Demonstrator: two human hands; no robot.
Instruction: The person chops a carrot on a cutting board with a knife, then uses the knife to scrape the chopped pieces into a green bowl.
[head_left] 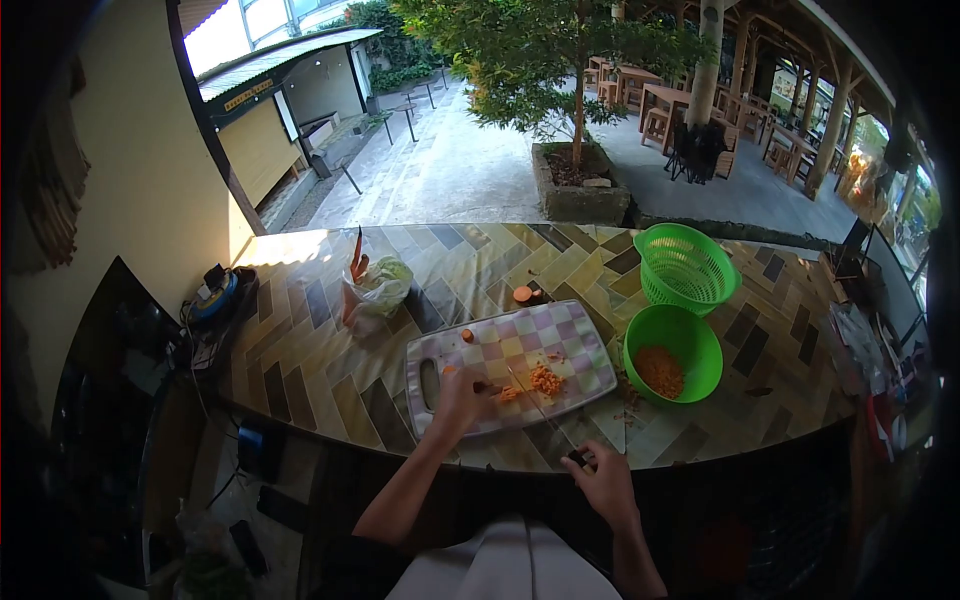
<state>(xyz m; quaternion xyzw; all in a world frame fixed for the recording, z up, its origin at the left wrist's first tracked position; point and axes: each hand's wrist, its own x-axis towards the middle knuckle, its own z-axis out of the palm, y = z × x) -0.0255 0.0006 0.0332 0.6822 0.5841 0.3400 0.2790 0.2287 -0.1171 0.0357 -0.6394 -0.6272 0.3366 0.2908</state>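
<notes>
A checkered cutting board lies in front of me on the table. My right hand is closed around the dark handle of a knife, whose thin blade reaches over the board. At the board's left part, my left hand has its fingers bent down onto a carrot, partly hidden by them, beside the blade. Right of the blade sits a small heap of chopped carrot. A carrot stub rests near the board's upper left.
Right of the board stands a green bowl with chopped carrot inside; a green colander is behind it. A plastic bag with carrots lies at the left. Beyond the board is a carrot piece. Cables and devices crowd the left edge.
</notes>
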